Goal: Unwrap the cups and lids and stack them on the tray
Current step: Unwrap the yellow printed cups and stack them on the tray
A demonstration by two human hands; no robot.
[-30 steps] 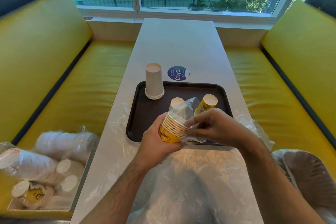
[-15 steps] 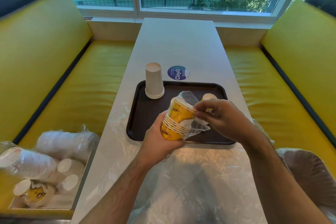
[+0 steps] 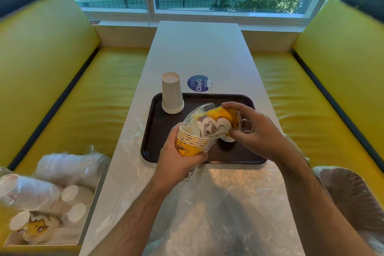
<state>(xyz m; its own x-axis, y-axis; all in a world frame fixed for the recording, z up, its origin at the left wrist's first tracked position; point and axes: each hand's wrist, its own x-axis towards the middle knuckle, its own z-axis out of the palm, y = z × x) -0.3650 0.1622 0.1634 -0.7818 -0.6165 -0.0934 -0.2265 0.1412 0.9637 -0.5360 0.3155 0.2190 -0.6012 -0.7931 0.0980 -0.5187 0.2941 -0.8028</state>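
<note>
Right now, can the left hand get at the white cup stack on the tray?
Probably not yet. The left hand grips the yellow cup stack, so it's occupied. The path to the white cup stack at the tray's far left corner looks unobstructed otherwise.

Two bare, hairy forearms, left hand (image 3: 176, 160) and right hand (image 3: 257, 133), no sleeves, rings or watch.

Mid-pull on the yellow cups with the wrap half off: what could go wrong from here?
1. The right hand pulls some yellow printed paper cups sideways out of the stack in the left hand; they could separate and spill.
2. The clear plastic wrap clings around them and may snag.
3. They hang close above a small cup on the dark brown tray; a slip could topple it.
</note>
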